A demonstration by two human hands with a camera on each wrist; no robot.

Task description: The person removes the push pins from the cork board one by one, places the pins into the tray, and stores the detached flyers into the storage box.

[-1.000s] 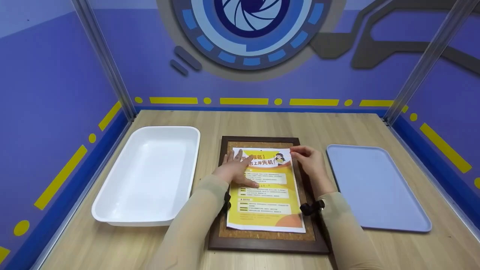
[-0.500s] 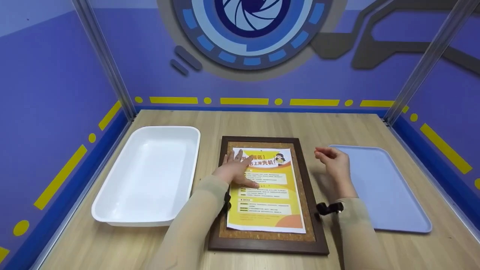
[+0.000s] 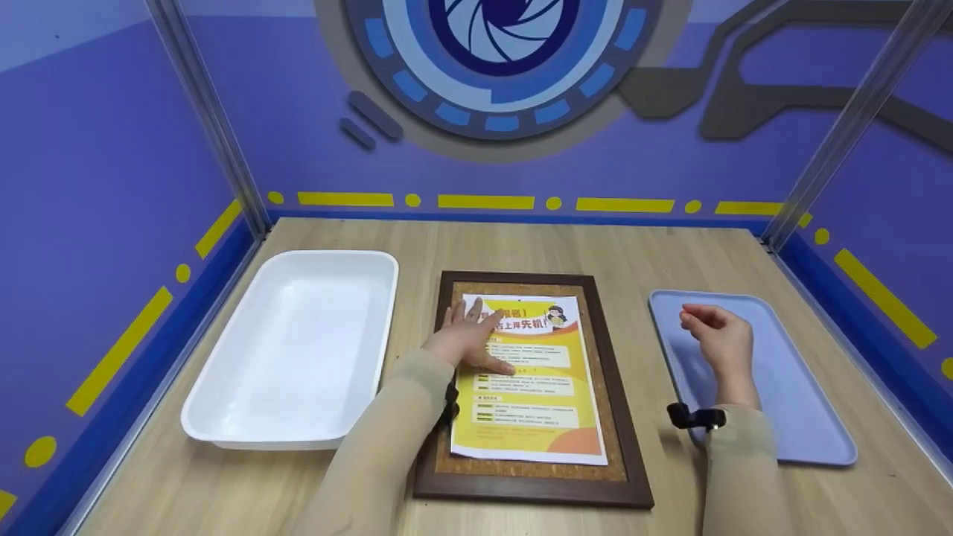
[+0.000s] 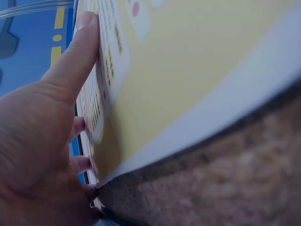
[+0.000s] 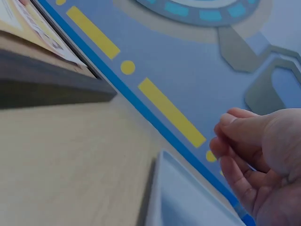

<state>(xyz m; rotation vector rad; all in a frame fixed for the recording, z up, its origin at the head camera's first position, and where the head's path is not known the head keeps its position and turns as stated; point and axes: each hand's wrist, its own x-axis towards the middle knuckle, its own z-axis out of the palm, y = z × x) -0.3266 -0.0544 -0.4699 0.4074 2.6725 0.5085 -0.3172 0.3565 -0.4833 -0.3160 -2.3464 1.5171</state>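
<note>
- While the left hand lies flat, fingers straight, pressing the yellow flyer onto the cork board, the sheet sits centred inside the board's dark frame.
- Right hand hovers right of the board, over the lilac tray, fingertips pinched together; whether they hold anything I cannot tell.
- White bin sits left of the board.
- Flyer looks thin, light, floppy and easily creased; likely best lifted by a free corner or edge.
</note>
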